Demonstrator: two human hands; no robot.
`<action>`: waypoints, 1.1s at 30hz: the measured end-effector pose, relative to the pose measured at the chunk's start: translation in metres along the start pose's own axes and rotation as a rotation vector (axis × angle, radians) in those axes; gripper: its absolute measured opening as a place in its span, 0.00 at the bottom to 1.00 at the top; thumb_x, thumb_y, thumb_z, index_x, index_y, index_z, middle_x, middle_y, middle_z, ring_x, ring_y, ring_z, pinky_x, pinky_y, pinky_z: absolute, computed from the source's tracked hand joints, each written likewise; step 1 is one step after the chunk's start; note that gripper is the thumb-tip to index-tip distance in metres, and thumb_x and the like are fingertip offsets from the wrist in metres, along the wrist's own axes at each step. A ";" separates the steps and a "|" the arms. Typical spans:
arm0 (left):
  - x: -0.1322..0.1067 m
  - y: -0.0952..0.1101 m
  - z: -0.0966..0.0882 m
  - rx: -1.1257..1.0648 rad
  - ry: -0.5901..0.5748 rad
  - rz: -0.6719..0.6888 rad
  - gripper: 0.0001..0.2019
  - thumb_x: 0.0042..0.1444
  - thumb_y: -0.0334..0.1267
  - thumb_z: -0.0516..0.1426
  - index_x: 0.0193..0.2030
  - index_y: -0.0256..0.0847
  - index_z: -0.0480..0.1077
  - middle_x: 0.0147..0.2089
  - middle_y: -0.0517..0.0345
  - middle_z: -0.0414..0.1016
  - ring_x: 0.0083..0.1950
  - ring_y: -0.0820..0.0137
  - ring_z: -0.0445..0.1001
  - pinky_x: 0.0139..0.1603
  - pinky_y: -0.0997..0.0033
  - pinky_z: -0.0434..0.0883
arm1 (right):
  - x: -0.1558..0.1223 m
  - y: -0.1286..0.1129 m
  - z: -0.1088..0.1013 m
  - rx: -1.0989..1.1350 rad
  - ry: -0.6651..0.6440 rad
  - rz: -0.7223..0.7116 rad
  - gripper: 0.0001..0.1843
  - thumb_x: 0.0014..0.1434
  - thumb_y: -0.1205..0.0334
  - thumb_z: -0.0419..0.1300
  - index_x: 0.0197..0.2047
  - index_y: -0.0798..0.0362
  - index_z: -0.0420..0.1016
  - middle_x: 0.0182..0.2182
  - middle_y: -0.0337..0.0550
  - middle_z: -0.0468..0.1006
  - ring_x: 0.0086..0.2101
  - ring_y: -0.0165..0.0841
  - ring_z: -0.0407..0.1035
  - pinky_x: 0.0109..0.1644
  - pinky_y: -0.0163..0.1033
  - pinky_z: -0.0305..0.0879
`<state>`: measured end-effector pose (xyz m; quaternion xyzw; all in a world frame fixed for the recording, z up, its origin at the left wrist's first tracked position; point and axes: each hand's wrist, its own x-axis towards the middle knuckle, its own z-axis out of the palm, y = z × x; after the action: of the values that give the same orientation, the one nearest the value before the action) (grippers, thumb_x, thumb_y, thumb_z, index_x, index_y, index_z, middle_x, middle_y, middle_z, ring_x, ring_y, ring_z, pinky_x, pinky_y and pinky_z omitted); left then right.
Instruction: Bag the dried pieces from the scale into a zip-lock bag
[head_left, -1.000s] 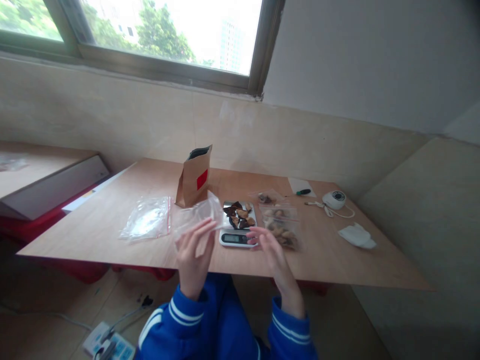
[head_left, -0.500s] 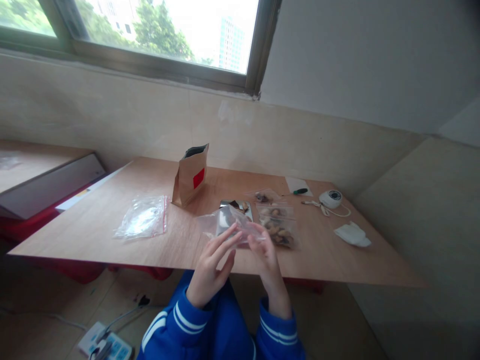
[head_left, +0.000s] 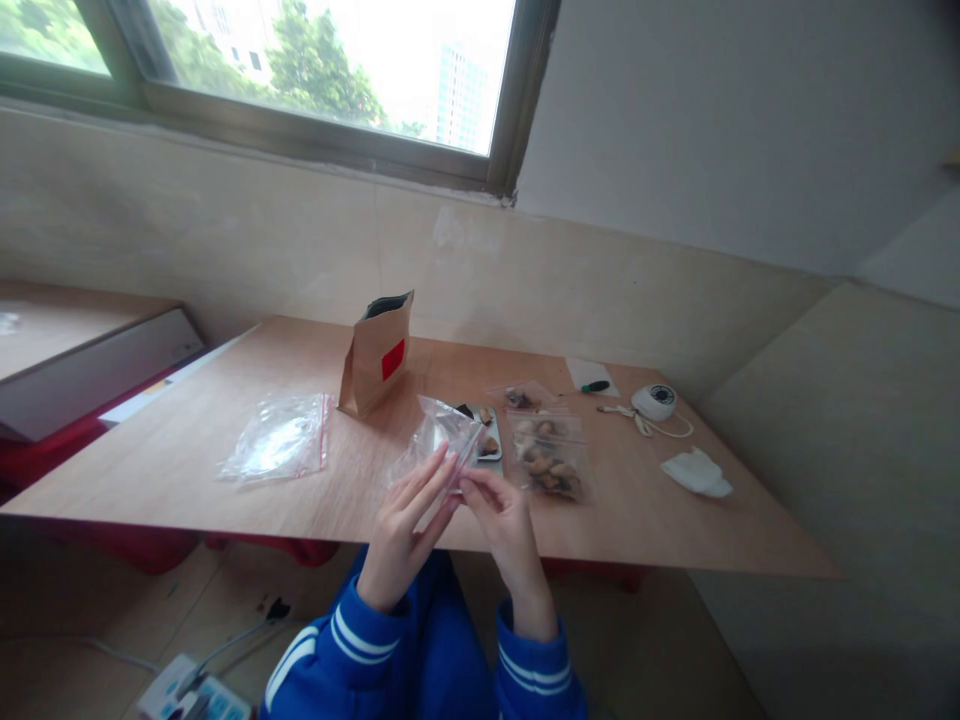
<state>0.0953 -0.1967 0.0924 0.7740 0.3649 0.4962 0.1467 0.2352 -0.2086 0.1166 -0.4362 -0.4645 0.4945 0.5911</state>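
Note:
A clear zip-lock bag [head_left: 437, 432] is held between both hands above the table's near edge. My left hand [head_left: 405, 530] has it between thumb and straight fingers on the left. My right hand [head_left: 506, 525] pinches the bag's edge by the reddish zip strip. Partly hidden behind the bag, a white tray [head_left: 491, 450] holds several dark and tan dried pieces. Right of it lie filled zip-lock bags [head_left: 553, 472] with brownish contents, which look like dried mushrooms, and a smaller filled bag [head_left: 519, 397] farther back.
A brown paper pouch [head_left: 379, 355] with a red label stands open at the back. Flat clear bags [head_left: 274, 440] lie left. A green-handled screwdriver [head_left: 596, 387], a white dome camera [head_left: 654, 402] with its cable and a crumpled white cloth or tissue [head_left: 697, 470] are right. A power strip [head_left: 195, 690] lies on the floor.
The bag has turned, so its zip edge now faces right. My right hand has shifted left and closed on that edge beside my left hand. More of the tray's contents show.

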 end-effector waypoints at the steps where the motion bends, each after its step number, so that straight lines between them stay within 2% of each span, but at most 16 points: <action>1: 0.000 0.000 0.000 0.003 -0.003 0.009 0.28 0.60 0.32 0.55 0.67 0.51 0.56 0.67 0.51 0.61 0.64 0.61 0.64 0.60 0.58 0.69 | 0.000 0.001 0.001 -0.002 0.017 -0.005 0.12 0.54 0.53 0.64 0.37 0.52 0.79 0.36 0.43 0.81 0.38 0.37 0.76 0.44 0.42 0.75; 4: 0.000 -0.001 0.000 0.001 0.019 0.050 0.29 0.59 0.30 0.55 0.66 0.51 0.56 0.63 0.52 0.66 0.61 0.63 0.68 0.57 0.61 0.70 | 0.000 0.003 0.004 0.014 0.066 -0.024 0.10 0.52 0.55 0.66 0.33 0.53 0.78 0.31 0.40 0.80 0.35 0.35 0.75 0.40 0.38 0.74; 7: -0.003 -0.001 0.002 -0.014 0.118 0.068 0.29 0.57 0.27 0.57 0.65 0.52 0.60 0.55 0.55 0.74 0.53 0.66 0.74 0.52 0.65 0.73 | 0.000 0.004 0.007 0.019 0.088 -0.024 0.10 0.51 0.55 0.68 0.32 0.53 0.76 0.30 0.40 0.80 0.34 0.34 0.75 0.39 0.37 0.73; 9: -0.005 0.001 0.004 -0.043 0.186 0.041 0.26 0.57 0.28 0.57 0.61 0.51 0.65 0.50 0.56 0.77 0.48 0.67 0.76 0.48 0.67 0.74 | 0.000 0.004 0.007 0.006 0.102 -0.026 0.11 0.50 0.55 0.68 0.32 0.53 0.76 0.29 0.40 0.80 0.33 0.34 0.75 0.40 0.38 0.73; 11: -0.005 0.002 0.003 -0.068 0.274 -0.065 0.18 0.57 0.30 0.57 0.54 0.48 0.71 0.47 0.56 0.79 0.44 0.68 0.77 0.45 0.68 0.75 | 0.002 0.005 0.004 -0.012 0.148 -0.038 0.12 0.51 0.54 0.67 0.33 0.53 0.76 0.29 0.41 0.80 0.31 0.34 0.75 0.39 0.39 0.73; 13: -0.003 0.003 -0.001 -0.100 0.455 -0.244 0.12 0.58 0.33 0.57 0.48 0.45 0.74 0.42 0.56 0.79 0.38 0.70 0.78 0.40 0.70 0.75 | 0.004 0.006 -0.002 -0.028 0.229 -0.062 0.13 0.51 0.52 0.66 0.34 0.53 0.76 0.29 0.41 0.80 0.31 0.34 0.74 0.38 0.39 0.73; 15: 0.001 0.003 -0.008 -0.155 0.651 -0.402 0.10 0.57 0.37 0.59 0.45 0.42 0.74 0.38 0.57 0.78 0.34 0.72 0.76 0.36 0.72 0.75 | 0.006 0.007 -0.009 -0.057 0.288 -0.079 0.13 0.51 0.53 0.66 0.34 0.53 0.75 0.28 0.41 0.80 0.31 0.34 0.74 0.37 0.39 0.72; 17: 0.005 0.003 -0.015 -0.204 0.717 -0.465 0.10 0.55 0.39 0.60 0.43 0.41 0.74 0.37 0.57 0.78 0.33 0.73 0.75 0.34 0.73 0.74 | 0.009 0.007 -0.012 -0.089 0.281 -0.079 0.13 0.50 0.53 0.67 0.34 0.53 0.75 0.27 0.41 0.79 0.31 0.34 0.73 0.38 0.39 0.71; 20: 0.011 0.002 -0.023 -0.197 0.605 -0.478 0.09 0.57 0.41 0.57 0.41 0.40 0.75 0.38 0.56 0.77 0.35 0.73 0.74 0.35 0.74 0.73 | 0.016 0.006 -0.012 -0.114 0.158 -0.075 0.14 0.55 0.51 0.63 0.39 0.52 0.75 0.30 0.42 0.79 0.33 0.34 0.74 0.42 0.40 0.71; 22: 0.017 0.002 -0.026 -0.183 0.546 -0.486 0.11 0.59 0.42 0.55 0.43 0.41 0.75 0.40 0.55 0.77 0.35 0.72 0.74 0.34 0.75 0.72 | 0.026 0.006 -0.013 -0.190 0.070 -0.107 0.17 0.60 0.49 0.57 0.45 0.51 0.75 0.39 0.45 0.79 0.41 0.36 0.73 0.49 0.43 0.69; 24: 0.025 0.002 -0.028 -0.181 0.520 -0.492 0.13 0.60 0.43 0.54 0.46 0.41 0.74 0.41 0.54 0.76 0.35 0.73 0.73 0.31 0.76 0.71 | 0.039 0.011 -0.017 -0.381 0.043 -0.169 0.18 0.61 0.51 0.55 0.49 0.51 0.74 0.48 0.48 0.76 0.50 0.40 0.69 0.57 0.47 0.63; 26: 0.033 0.000 -0.029 -0.179 0.486 -0.497 0.14 0.59 0.44 0.54 0.47 0.41 0.74 0.41 0.54 0.76 0.33 0.73 0.72 0.29 0.77 0.69 | 0.053 0.020 -0.024 -0.625 0.063 -0.219 0.17 0.59 0.56 0.58 0.51 0.50 0.74 0.51 0.49 0.73 0.54 0.43 0.64 0.61 0.52 0.57; 29: 0.041 -0.006 -0.030 -0.195 0.398 -0.503 0.15 0.57 0.46 0.56 0.46 0.41 0.75 0.40 0.54 0.76 0.35 0.72 0.72 0.31 0.76 0.70 | 0.073 0.037 -0.037 -0.866 0.027 -0.234 0.21 0.55 0.60 0.61 0.54 0.48 0.72 0.56 0.50 0.69 0.59 0.47 0.59 0.63 0.57 0.53; 33: 0.038 -0.014 -0.027 -0.276 0.368 -0.556 0.19 0.53 0.49 0.60 0.47 0.40 0.75 0.39 0.53 0.77 0.36 0.70 0.74 0.34 0.73 0.72 | 0.086 0.054 -0.046 -0.910 -0.111 -0.249 0.22 0.59 0.63 0.56 0.58 0.52 0.69 0.58 0.52 0.68 0.60 0.44 0.58 0.64 0.53 0.52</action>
<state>0.0746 -0.1637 0.1214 0.5158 0.5114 0.6128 0.3113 0.2770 -0.1186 0.0651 -0.5648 -0.7136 0.1887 0.3690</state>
